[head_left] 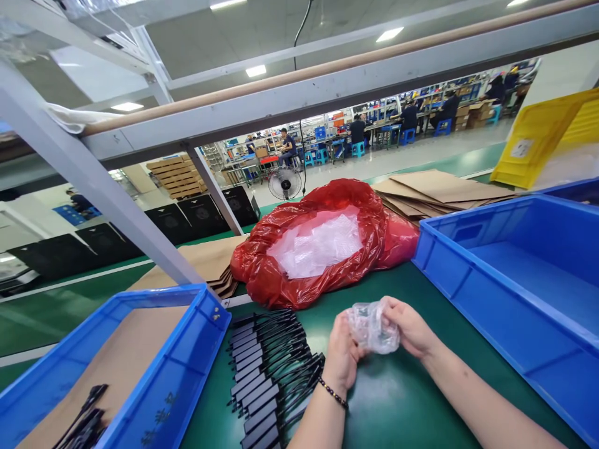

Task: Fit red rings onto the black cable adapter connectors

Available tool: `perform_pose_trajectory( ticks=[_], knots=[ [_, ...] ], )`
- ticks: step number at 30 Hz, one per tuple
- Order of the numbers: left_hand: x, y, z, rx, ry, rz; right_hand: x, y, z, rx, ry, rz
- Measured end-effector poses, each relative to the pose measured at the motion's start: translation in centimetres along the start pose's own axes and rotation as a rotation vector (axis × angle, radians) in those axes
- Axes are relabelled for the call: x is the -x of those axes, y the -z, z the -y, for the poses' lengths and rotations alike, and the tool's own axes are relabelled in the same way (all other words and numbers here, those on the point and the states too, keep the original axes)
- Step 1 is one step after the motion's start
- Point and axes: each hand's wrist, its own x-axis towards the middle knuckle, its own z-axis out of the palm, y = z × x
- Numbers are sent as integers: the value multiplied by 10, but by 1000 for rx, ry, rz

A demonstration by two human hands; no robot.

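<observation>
Between my two hands is a crumpled clear plastic bag [373, 329], held over the green tabletop. My left hand [342, 350], with a beaded bracelet at the wrist, is closed on the bag's left side. The fingers of my right hand [409, 323] pinch its upper right edge. To the left of my left hand lies a row of black adapters with cables [256, 385], set side by side. Beyond my hands, a red plastic bag [311, 288] stands open with clear and whitish plastic bags [322, 242] inside.
At left, a blue crate [201, 337] holds cardboard and a few black cabled pieces [87, 421]. Another blue crate [486, 287] stands at right. Flat cardboard sheets [440, 187] lie behind it, near a yellow bin [538, 140]. A metal frame post [103, 181] rises at left.
</observation>
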Motion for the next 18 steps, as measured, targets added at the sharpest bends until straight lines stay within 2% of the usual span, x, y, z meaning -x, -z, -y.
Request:
perform_pose_trajectory(
  ticks=[2, 6, 10, 12, 14, 18],
  knots=[
    [3, -4, 4, -70, -19, 33, 5, -8, -6, 36, -38, 58],
    [2, -3, 2, -125, -185, -86, 12, -13, -5, 17, -109, 178],
    [-1, -2, -4, -171, -185, -167, 13, -12, 2, -33, -110, 216],
    [-1, -3, -5, -165, -202, -198, 11, -11, 2, 62, -85, 157],
    [0, -4, -4, -146, -216, -223, 8, -10, 0, 249, -16, 34],
    [2, -5, -1, -138, -245, -252, 5, -12, -5, 583, 226, -252]
  ],
)
